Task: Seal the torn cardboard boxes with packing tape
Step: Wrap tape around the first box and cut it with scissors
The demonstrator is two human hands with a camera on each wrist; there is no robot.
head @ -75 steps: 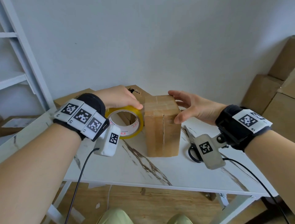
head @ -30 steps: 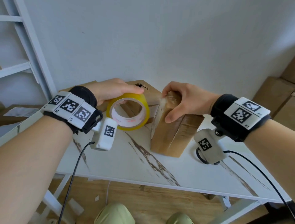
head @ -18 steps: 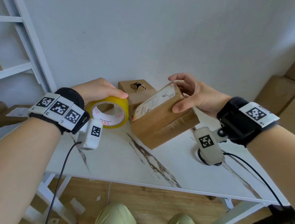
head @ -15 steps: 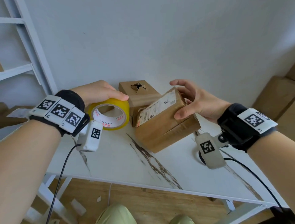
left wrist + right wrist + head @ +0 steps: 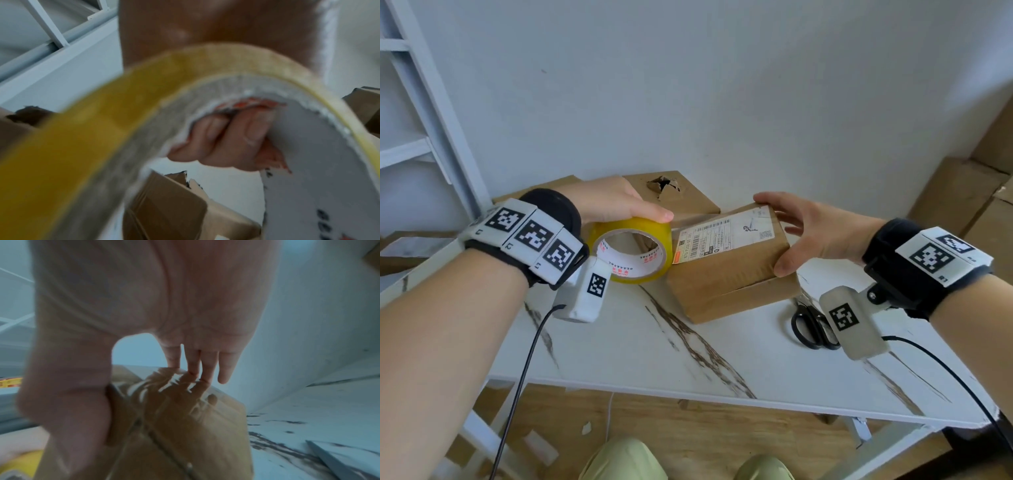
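My left hand (image 5: pixel 616 205) grips the yellow tape roll (image 5: pixel 631 253) from above; in the left wrist view its fingers (image 5: pixel 226 138) curl inside the core of the roll (image 5: pixel 92 138). A clear strip of tape (image 5: pixel 688 219) runs from the roll onto the labelled cardboard box (image 5: pixel 729 267), which lies label-up on the table. My right hand (image 5: pixel 804 233) holds the box's right end, thumb on the near side and fingers over the far top edge. The right wrist view shows the thumb (image 5: pixel 68 402) pressed on the box (image 5: pixel 185 434). A box with a torn hole (image 5: pixel 671 192) sits behind.
Black-handled scissors (image 5: pixel 811 325) lie on the white marble table (image 5: pixel 688 359) right of the box, partly hidden by my wrist camera. Flat cardboard (image 5: pixel 541 186) lies at the back left. A white shelf frame (image 5: pixel 431 120) stands left, stacked boxes (image 5: pixel 979 192) right.
The labelled box went from standing upright to tipped over and laid down label-up under my right hand. My left hand kept the roll beside it, tape now stretching onto the box.
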